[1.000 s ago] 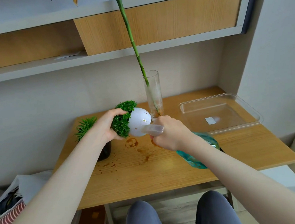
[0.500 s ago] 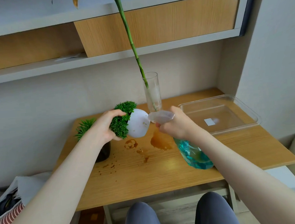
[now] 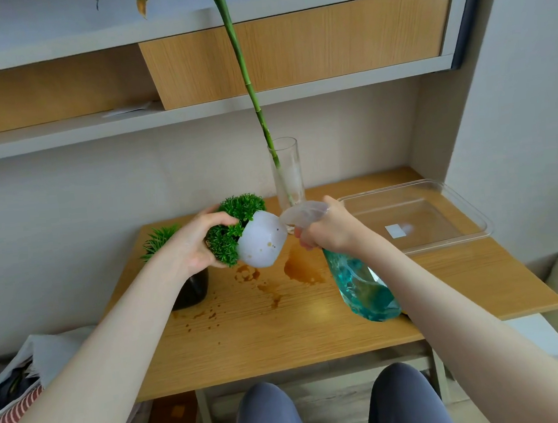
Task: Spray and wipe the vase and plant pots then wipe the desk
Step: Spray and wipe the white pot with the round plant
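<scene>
Gripping the tipped white pot [image 3: 263, 243] by its green plant [image 3: 235, 228], my left hand [image 3: 194, 244] lifts it above the worktop [image 3: 281, 329]; my right hand [image 3: 331, 228] squeezes the blue-filled spray bottle [image 3: 361, 283] at three o'clock. The vase [image 3: 287, 173] holds one stalk.

Soft, even daylight fills the scene, bright without harsh shadows. A faint pale sheen lies on the table [image 3: 313, 313] near its front edge, just left of the spray bottle [image 3: 361, 285]. The wide lens bows the shelves above the table. Focus is fairly sharp at centre, softer toward the corners.
</scene>
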